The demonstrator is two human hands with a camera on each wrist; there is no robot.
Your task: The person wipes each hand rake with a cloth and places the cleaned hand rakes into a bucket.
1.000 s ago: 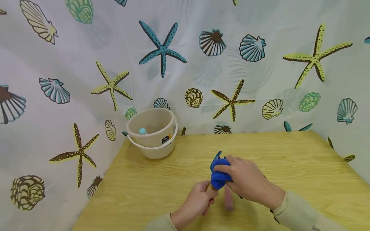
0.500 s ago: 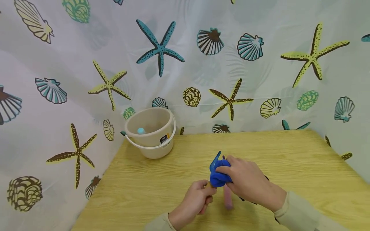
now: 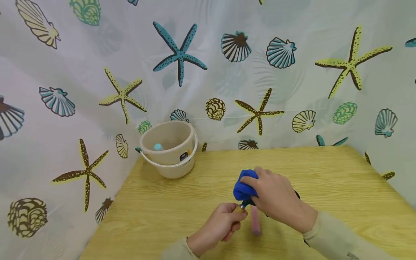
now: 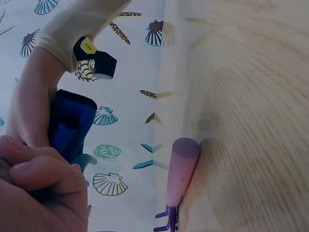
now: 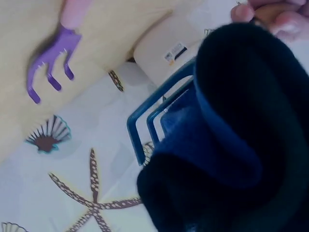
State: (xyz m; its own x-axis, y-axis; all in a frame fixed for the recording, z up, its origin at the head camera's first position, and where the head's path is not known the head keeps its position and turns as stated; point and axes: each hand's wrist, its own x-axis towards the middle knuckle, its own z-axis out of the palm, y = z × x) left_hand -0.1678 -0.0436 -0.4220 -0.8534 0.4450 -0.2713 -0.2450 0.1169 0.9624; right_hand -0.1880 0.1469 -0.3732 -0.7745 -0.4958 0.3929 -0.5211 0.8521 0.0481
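My left hand (image 3: 224, 222) grips the wooden handle (image 3: 238, 209) of a small garden hand rake. Its blue prongs (image 5: 134, 137) stick out past a blue cloth (image 3: 242, 186) in the right wrist view. With my right hand (image 3: 276, 198) I hold that cloth bunched against the rake's head. The dark neck and metal collar show between cloth and handle. Below and behind lies a second hand rake with a pink handle (image 3: 255, 223) and purple prongs (image 5: 54, 60), on the wood-grain table.
At the table's back left stands a beige bucket (image 3: 173, 170) with a white carrying handle. A light blue rounded end (image 3: 158, 147) shows inside it. Patterned sheeting (image 3: 208, 72) with shells and starfish hangs behind and along the sides of the table (image 3: 308, 166).
My right hand and the cloth have moved up, away from the handle, baring the rake's neck and collar. The prong tips that showed above the cloth are now covered in the head view.
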